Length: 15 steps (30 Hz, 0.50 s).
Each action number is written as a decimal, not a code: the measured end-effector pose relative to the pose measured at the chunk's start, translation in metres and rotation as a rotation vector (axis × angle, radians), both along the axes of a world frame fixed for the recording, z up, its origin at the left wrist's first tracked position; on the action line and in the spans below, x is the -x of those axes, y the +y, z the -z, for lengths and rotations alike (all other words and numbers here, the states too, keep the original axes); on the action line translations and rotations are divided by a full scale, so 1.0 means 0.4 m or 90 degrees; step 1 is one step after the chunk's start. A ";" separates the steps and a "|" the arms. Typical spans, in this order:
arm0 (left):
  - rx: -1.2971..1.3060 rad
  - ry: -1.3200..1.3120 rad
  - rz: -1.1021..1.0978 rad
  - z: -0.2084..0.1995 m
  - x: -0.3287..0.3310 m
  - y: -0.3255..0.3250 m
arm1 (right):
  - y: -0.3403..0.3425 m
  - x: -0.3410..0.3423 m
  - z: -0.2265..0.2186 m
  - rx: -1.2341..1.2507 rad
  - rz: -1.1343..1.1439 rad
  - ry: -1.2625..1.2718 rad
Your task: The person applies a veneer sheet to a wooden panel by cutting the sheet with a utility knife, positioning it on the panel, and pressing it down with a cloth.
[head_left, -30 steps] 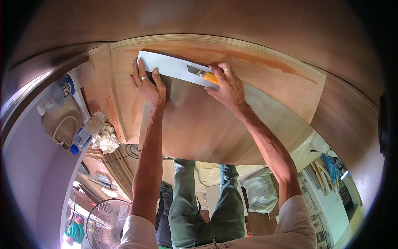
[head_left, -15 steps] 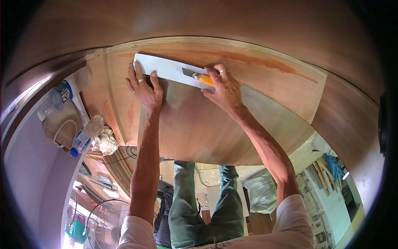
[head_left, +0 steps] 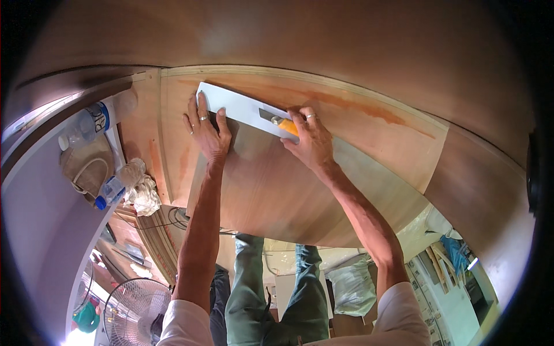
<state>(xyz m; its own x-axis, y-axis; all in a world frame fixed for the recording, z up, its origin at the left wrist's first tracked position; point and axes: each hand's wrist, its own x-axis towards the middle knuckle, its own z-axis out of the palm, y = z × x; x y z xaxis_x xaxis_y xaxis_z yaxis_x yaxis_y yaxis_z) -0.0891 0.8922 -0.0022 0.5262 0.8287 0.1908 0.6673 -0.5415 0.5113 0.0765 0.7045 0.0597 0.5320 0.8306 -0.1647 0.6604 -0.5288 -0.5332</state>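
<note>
Okay, a clear plastic bottle with a blue cap is sitting out left, well apart from both hands. Next, the bare left hand is spreading over the left end of a flat, white, straight-edged strip: index finger resting on its face, thumb at the near edge, outer fingers hanging past the end. Not gripping there, seems to be steadying from above.

Strip is lying at a slant across the far part of a brown, wood-grain sheet, left end farther from the body. Material's unclear; I'm reading thin plastic or coated metal, so light, fairly stiff lengthwise, probably skidding if only one end is taking pressure. Best hold: flat fingers near both ends, off the edges. Sheet is looking thin, so likely flexing at its margins; support it broadly.

Right of that, a grey-bladed, yellow-handled utility knife is pointing left over the strip's face; can't tell if the blade is touching. The right hand is curling round its handle, fingers at the strip's far edge, thumb at the near one. Blade's likely brittle sideways; handle only.

Far right, a pale plywood panel with reddish smears is showing beyond the sheet.
</note>
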 end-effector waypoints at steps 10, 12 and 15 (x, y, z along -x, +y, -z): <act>-0.002 0.010 -0.009 -0.012 -0.002 -0.004 | 0.000 0.001 -0.001 0.010 0.002 0.020; 0.005 0.010 -0.009 -0.014 -0.001 -0.004 | 0.000 0.001 -0.004 0.012 0.001 0.025; 0.005 0.012 -0.008 -0.014 0.000 -0.004 | 0.002 0.000 -0.006 0.013 -0.008 0.030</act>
